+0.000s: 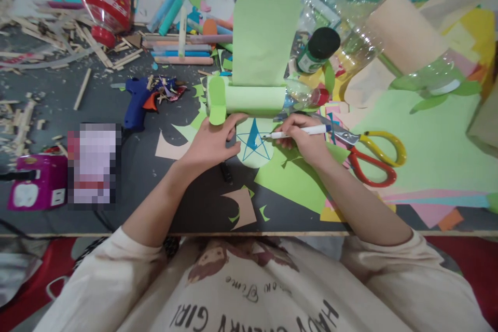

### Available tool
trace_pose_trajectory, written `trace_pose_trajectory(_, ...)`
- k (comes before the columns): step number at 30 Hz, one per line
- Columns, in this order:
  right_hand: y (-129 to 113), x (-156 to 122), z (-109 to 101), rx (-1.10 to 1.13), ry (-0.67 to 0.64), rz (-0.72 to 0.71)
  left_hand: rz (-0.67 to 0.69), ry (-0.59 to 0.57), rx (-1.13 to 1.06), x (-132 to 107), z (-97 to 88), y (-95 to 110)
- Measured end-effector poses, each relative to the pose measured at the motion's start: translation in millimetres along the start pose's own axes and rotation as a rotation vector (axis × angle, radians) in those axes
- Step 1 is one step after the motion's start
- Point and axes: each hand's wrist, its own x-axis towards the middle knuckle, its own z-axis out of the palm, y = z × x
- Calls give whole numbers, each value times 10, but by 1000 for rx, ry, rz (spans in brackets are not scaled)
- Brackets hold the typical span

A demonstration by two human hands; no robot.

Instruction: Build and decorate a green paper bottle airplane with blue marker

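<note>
One star (254, 140): outlined in blue on the rounded paper tab (254, 157), near the middle of the bench (194, 207)'s front edge.
Coloured: top point, part of the centre; apparently under half.
Bare: the other four points.
Right hand (301, 137): gripping the white pen (316, 129), tip at the star.
Left hand (212, 140): half-open, beside the tab's left side.
Green roll (254, 98): just beyond, toward the bench's back edge.
</note>
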Motion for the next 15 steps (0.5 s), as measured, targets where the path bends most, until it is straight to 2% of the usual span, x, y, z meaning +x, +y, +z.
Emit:
trace_pose_trajectory(8, 55, -31, -11, -33, 26, -89, 14, -12, 39, 10, 8, 2)
trace_pose_trajectory(13, -43, -185, -116, -199, 148, -260, 22, -18, 43, 11, 8, 2)
trace_pose_trajectory(15, -56, -282, -144, -238, 183, -274, 24, -21, 37, 8, 9, -1)
